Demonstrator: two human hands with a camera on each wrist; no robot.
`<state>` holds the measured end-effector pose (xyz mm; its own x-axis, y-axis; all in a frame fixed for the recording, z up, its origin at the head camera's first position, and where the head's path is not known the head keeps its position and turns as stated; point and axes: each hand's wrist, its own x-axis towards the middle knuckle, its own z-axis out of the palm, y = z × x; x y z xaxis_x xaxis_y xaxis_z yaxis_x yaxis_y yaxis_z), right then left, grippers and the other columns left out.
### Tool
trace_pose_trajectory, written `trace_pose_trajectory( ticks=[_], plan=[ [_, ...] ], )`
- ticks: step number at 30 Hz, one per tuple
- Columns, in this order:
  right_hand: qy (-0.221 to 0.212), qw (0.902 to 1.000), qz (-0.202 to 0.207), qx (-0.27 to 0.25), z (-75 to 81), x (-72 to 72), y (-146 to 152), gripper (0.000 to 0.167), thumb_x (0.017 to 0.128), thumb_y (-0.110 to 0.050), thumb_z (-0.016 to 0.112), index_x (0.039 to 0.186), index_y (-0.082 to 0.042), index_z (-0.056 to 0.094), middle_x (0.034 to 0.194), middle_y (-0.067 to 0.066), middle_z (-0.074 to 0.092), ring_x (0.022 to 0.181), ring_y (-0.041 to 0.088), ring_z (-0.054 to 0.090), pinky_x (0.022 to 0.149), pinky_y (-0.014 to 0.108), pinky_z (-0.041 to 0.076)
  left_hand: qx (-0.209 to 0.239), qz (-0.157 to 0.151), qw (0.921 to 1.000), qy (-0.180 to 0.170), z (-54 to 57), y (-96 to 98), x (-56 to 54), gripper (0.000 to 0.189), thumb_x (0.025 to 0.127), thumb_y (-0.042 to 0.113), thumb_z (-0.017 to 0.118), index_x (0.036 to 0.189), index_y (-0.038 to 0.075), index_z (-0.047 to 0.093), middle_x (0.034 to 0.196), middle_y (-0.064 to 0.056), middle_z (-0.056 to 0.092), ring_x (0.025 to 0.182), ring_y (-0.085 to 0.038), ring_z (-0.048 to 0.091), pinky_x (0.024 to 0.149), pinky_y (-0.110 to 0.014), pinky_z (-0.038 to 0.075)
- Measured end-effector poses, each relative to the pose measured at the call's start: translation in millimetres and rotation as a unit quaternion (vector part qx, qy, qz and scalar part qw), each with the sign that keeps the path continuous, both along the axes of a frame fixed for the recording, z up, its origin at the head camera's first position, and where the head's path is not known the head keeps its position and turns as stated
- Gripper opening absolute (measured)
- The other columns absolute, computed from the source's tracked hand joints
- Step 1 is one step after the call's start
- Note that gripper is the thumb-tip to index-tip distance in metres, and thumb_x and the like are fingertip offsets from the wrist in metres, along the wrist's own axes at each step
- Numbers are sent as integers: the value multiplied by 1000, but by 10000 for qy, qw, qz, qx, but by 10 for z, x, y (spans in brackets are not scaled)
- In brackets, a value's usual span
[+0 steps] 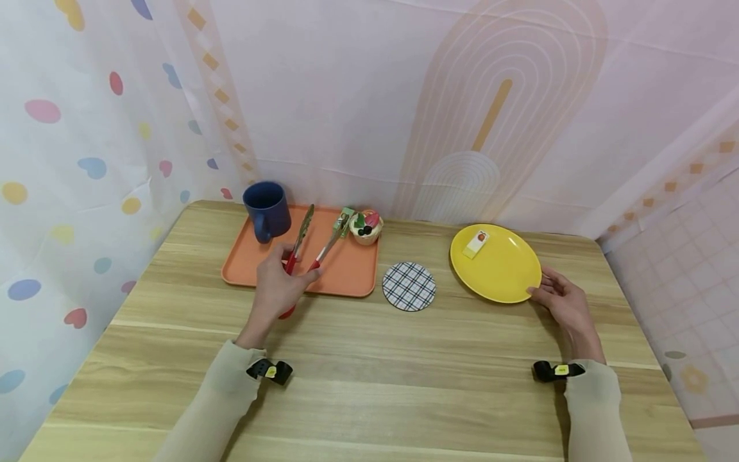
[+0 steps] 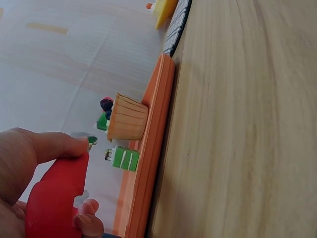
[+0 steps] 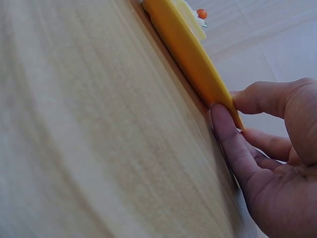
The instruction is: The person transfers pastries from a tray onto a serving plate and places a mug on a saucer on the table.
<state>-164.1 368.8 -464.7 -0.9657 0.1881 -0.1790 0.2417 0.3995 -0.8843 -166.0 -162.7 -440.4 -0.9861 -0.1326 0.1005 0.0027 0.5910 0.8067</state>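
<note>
My left hand (image 1: 279,282) holds red-handled tongs (image 2: 57,198) over the orange tray (image 1: 352,279), their two arms spread apart. In the head view the right tip overlaps a small green-and-white striped cake piece (image 2: 126,158), beside a toy cupcake (image 1: 365,232) topped with fruit. A dark blue mug (image 1: 274,212) stands at the tray's back left. My right hand (image 1: 568,308) pinches the right rim of a yellow plate (image 1: 502,279), with the thumb on one side and fingers on the other. On that plate lies a small yellow-and-white cake slice (image 1: 476,244).
Between tray and plate, a round checked coaster (image 1: 408,287) lies on the wooden table (image 1: 416,385). A patterned curtain (image 1: 335,96) hangs along the table's back edge, with further patterned cloth at the left and right.
</note>
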Motion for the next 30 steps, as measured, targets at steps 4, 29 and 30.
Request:
trace_pose_trajectory(
  ticks=[4, 29, 30],
  plan=[
    [10, 10000, 8, 6, 4, -4, 2, 76, 96, -19, 73, 159, -5, 34, 109, -22, 56, 93, -14, 60, 80, 9, 52, -36, -6, 10000, -55, -8, -16, 0, 55, 85, 26, 84, 122, -2, 55, 110, -22, 60, 86, -30, 52, 69, -36, 39],
    [-47, 10000, 8, 21, 3, -3, 4, 77, 96, -21, 73, 159, -4, 33, 110, -22, 55, 93, -16, 59, 80, 9, 52, -212, -201, 9979, -583, -69, -10, -37, 47, 85, 25, 83, 112, 1, 52, 92, -14, 53, 66, -23, 44, 61, -34, 36],
    [-48, 10000, 5, 3, 5, -2, 3, 77, 96, -21, 73, 159, -4, 33, 109, -22, 55, 93, -16, 59, 80, 9, 52, -227, -198, 9977, -601, -70, -9, -45, 47, 85, 25, 83, 112, 2, 52, 91, -13, 53, 66, -23, 45, 61, -34, 36]
  ],
)
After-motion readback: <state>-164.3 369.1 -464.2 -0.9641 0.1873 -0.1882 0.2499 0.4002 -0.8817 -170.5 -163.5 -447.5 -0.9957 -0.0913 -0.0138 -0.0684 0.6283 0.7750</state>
